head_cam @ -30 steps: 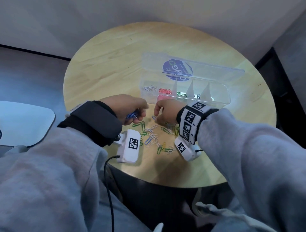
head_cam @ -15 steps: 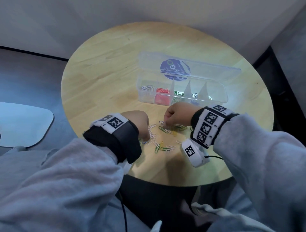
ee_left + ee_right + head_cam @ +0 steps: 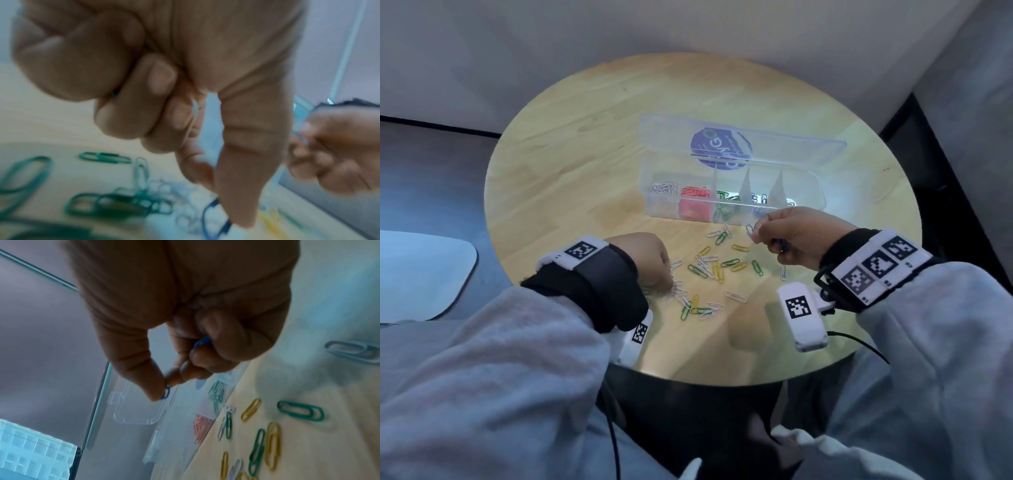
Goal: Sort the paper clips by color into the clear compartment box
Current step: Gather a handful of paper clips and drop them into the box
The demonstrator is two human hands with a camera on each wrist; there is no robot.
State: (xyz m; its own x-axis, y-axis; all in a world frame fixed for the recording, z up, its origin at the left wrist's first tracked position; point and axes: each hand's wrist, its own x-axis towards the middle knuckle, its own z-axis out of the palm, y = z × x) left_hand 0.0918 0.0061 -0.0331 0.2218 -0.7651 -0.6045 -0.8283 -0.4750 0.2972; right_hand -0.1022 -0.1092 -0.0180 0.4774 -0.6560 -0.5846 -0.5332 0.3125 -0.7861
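Observation:
The clear compartment box point(image 3: 804, 192) stands open at mid-table, holding white, red point(image 3: 693, 192), green point(image 3: 724, 197) and blue clips in separate sections. Loose paper clips point(image 3: 714, 270), green, yellow and white, lie scattered in front of it. My right hand point(image 3: 756, 233) hovers just before the box's front wall. It pinches a blue paper clip point(image 3: 167, 391) between thumb and forefinger, and more blue shows inside its curled fingers point(image 3: 202, 341). My left hand point(image 3: 667, 274) is low at the pile's left side, fingers curled. Its thumb and forefinger close on a blue clip point(image 3: 214, 214).
The round wooden table point(image 3: 585, 154) ends close to my body. The box's lid point(image 3: 791, 144), with a blue round label, lies open behind the box. A dark gap runs past the table's right rim. A pale surface point(image 3: 421, 270) sits low on the left.
My right hand rose from the pile and moved right toward the box front with a blue clip. My left hand dropped onto the pile's left side and stays there.

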